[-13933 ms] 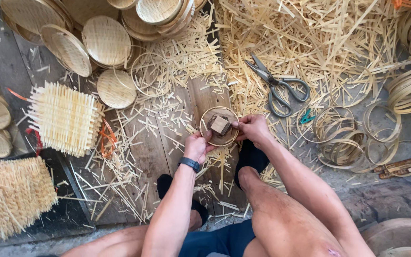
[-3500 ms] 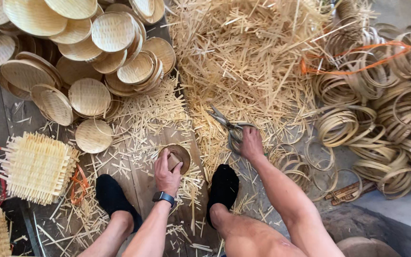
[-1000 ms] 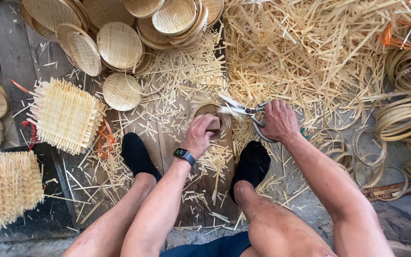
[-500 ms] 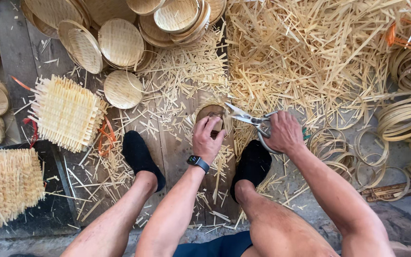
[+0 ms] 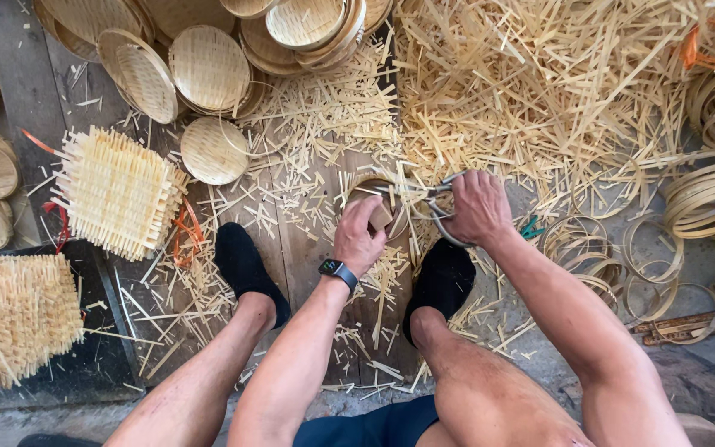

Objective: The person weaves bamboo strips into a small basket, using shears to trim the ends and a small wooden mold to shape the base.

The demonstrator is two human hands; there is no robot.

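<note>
The right hand [image 5: 477, 207] is closed around the handles of a pair of metal shears [image 5: 439, 209], whose blades point left toward a small round bamboo tray [image 5: 374, 203]. The tray is pinned to the wooden board [image 5: 308, 248] by the left hand [image 5: 359, 236], fingers curled over a small wooden block [image 5: 381, 217] set on the weave. A dark watch [image 5: 337, 270] is worn on the left wrist. The tray lies on the board between two black-socked feet [image 5: 246, 269], slightly farther away than the toes. Cut bamboo slivers [image 5: 324, 124] are scattered all around. To the far left, finished round trays [image 5: 208, 66] are stacked, with square woven mats [image 5: 117, 190] nearer on the left. A large heap of bamboo strips [image 5: 539, 83] lies far right, and coiled bamboo hoops [image 5: 705, 199] are piled at the right edge.
</note>
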